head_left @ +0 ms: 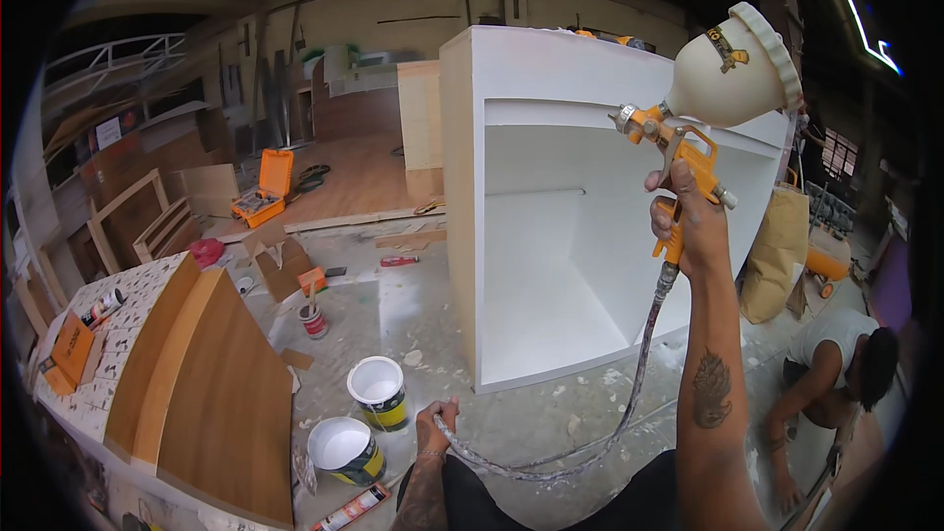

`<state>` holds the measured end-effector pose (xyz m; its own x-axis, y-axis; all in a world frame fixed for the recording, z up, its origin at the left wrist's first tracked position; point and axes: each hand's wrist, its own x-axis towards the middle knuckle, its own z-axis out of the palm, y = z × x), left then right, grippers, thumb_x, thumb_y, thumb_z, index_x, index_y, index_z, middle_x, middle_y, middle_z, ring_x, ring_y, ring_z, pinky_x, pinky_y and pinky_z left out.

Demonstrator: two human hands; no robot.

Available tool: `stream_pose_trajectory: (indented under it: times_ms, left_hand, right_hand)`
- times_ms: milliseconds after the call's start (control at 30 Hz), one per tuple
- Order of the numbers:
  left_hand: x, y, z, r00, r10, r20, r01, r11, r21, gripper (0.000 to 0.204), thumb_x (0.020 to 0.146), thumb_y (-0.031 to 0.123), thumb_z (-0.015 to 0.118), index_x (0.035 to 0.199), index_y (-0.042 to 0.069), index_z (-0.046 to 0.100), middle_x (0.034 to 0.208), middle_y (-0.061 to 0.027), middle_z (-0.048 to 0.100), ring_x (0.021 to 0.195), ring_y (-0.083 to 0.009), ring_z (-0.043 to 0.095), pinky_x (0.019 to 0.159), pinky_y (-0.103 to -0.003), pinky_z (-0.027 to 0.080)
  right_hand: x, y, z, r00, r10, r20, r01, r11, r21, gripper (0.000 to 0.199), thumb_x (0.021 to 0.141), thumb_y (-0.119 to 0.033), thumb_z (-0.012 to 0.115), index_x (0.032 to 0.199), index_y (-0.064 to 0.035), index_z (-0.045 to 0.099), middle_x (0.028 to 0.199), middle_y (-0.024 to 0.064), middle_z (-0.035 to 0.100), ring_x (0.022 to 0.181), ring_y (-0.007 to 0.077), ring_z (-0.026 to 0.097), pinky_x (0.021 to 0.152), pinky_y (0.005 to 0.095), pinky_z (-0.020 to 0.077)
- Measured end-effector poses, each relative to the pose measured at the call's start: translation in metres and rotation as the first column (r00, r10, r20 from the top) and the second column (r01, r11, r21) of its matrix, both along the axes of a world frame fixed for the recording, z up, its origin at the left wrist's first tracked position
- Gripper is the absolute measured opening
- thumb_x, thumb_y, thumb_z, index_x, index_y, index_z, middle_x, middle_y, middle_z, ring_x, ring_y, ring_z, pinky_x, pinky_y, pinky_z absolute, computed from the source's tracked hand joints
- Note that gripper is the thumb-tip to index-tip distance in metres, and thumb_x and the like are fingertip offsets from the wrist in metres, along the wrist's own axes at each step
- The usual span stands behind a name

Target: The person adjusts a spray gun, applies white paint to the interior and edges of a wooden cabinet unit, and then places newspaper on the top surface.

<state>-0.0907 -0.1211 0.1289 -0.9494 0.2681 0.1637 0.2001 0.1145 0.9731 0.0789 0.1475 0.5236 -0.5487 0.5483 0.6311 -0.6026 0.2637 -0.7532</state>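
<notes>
My right hand [693, 211] is wrapped round the handle of an orange spray gun [700, 165], raised at the upper right. A white paint cup [728, 74] sits on top of the gun. Its nozzle points left, in front of the upper part of a white-painted cabinet [560, 197] with an open front. From the bottom of the grip a paint-stained hose [644, 354] hangs down and loops left. Low in the middle, my left hand [436, 426] is closed round this hose. Close by on its left stand two paint buckets [376, 381] with white insides.
A wood-sided counter [226, 393] stands at left with an orange box [69, 354] on top. Beyond it are a red can [313, 322] and an open orange toolbox [264, 187]. At lower right another person [836, 364] crouches near a brown sack [777, 256]. A sealant tube [354, 508] lies below the buckets.
</notes>
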Motion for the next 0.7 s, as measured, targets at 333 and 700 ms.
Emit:
stream_pose_trajectory:
  times_ms: [333, 700]
  left_hand:
    - [-0.021, -0.010, -0.016, 0.994, 0.004, 0.112, -0.003, 1.000, -0.009, 0.037, 0.088, 0.033, 0.067, 0.075, -0.002, 0.068, 0.069, -0.0064, 0.066, 0.064, -0.0124, 0.058, 0.061, -0.028, 0.045]
    - [-0.018, -0.015, -0.007, 0.996, -0.014, 0.088, 0.013, 1.000, 0.008, 0.036, 0.087, 0.031, 0.067, 0.075, -0.003, 0.068, 0.068, -0.0066, 0.064, 0.065, -0.0134, 0.059, 0.062, -0.028, 0.045]
  right_hand:
    - [-0.008, -0.009, -0.003, 0.998, 0.013, -0.063, -0.017, 0.997, -0.071, 0.040, 0.096, -0.039, 0.061, 0.110, -0.0019, 0.055, 0.092, 0.0122, 0.066, 0.050, 0.0078, 0.048, 0.040, 0.0196, 0.0375]
    - [-0.019, -0.019, 0.017, 1.000, 0.015, 0.005, -0.014, 1.000, -0.013, 0.044, 0.093, -0.042, 0.065, 0.112, -0.0024, 0.057, 0.084, 0.0060, 0.060, 0.051, 0.0069, 0.046, 0.041, 0.0196, 0.0366]
